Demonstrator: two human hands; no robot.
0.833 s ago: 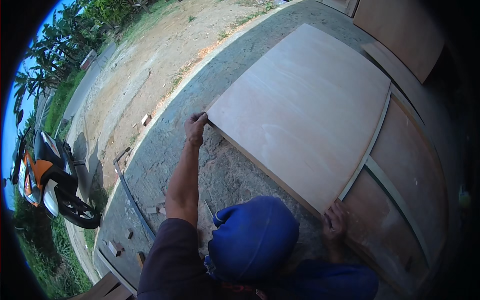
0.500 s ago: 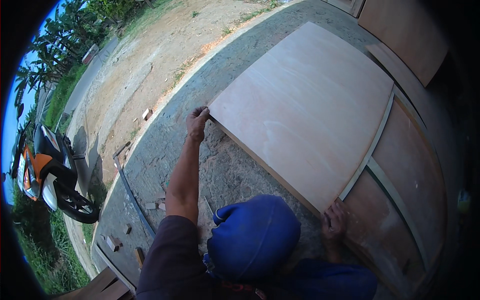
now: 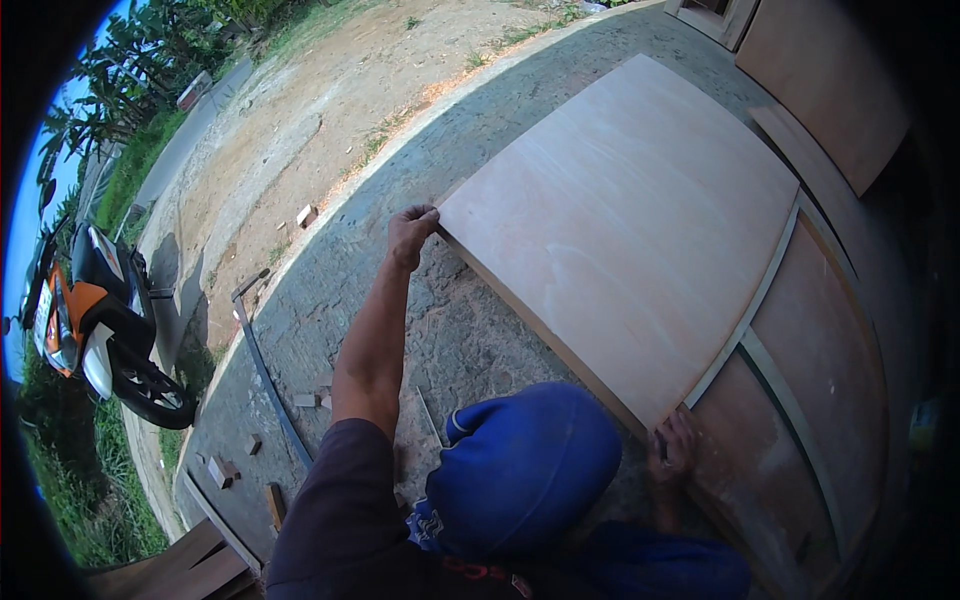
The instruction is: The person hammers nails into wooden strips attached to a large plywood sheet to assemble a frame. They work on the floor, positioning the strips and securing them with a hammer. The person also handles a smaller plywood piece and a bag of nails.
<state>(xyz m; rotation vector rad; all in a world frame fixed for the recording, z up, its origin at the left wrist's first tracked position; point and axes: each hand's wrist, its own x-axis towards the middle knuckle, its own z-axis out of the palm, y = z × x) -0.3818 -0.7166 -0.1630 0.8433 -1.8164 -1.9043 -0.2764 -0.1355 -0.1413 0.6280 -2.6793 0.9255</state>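
Note:
A large pale plywood sheet [image 3: 620, 230] lies on a wooden frame, its near edge strip [image 3: 545, 335] showing beneath. My left hand [image 3: 410, 232], arm stretched out, pinches the sheet's left corner. At the nearest corner, my right hand [image 3: 672, 447] has its fingers bent around the edge where sheet and frame meet; its palm is hidden. Right of the sheet the frame continues with brownish recessed panels [image 3: 745, 435] and pale wooden strips [image 3: 795, 410] between them. A rounded shape in blue cloth [image 3: 525, 470], seemingly my bent knee, is between my arms.
Rough concrete floor [image 3: 455, 330] surrounds the work. A long dark bar clamp [image 3: 262, 365] and small wood offcuts [image 3: 222, 470] lie to the left. Boards lean at the far right [image 3: 825, 90]. An orange and black motorcycle [image 3: 100, 325] stands outside on the left, beyond the floor's edge.
The view has turned a little. A thin strip of the frame now shows beside the sheet's left corner. Both hands keep their places on the corners.

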